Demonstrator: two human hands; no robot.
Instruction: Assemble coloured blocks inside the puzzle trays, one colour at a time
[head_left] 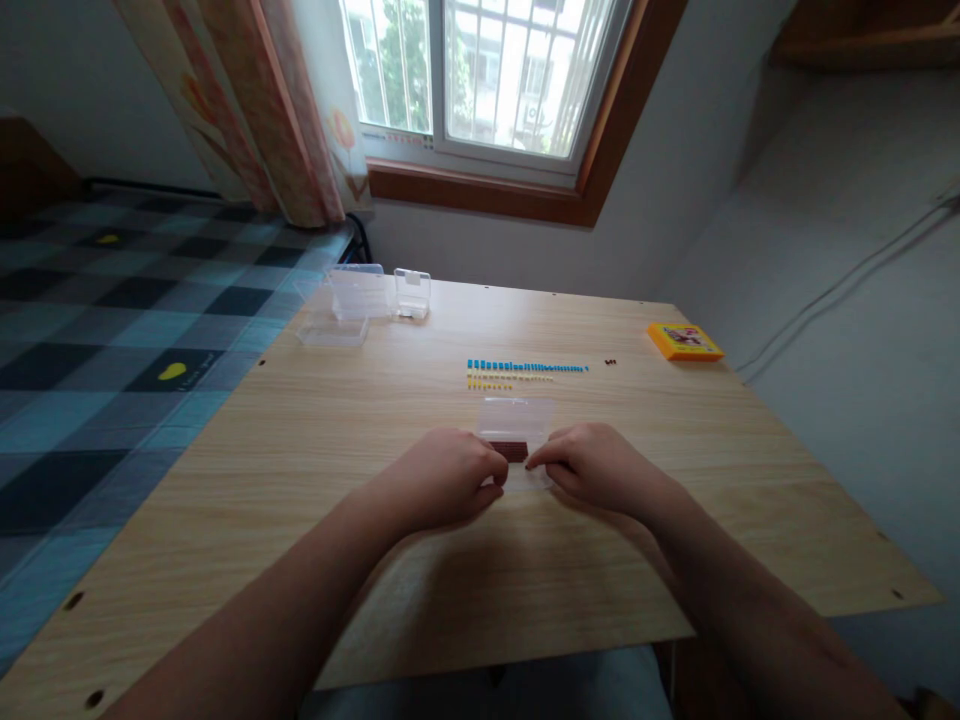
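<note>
A clear plastic box (pixel 517 415) lies with its lid raised on the table in front of me. Dark reddish-brown small pieces (pixel 509 452) form a tight, even block inside it. My left hand (pixel 461 470) is closed at the box's left side, its curled fingers against the edge and partly covering the block. From the right, my right hand (pixel 592 460) reaches in with the index finger bent forward and the other fingers folded. At that fingertip, beside the block's right end, is a tiny brown piece (pixel 527 466).
Beyond the box, small blue pieces (pixel 510 366) and yellow pieces (pixel 491 382) stand in rows. A few dark pieces (pixel 610 362) lie right of them. An orange-yellow box (pixel 684 341) sits far right; clear containers (pixel 360 292) stand far left. A bed (pixel 150 300) borders the table (pixel 360 400).
</note>
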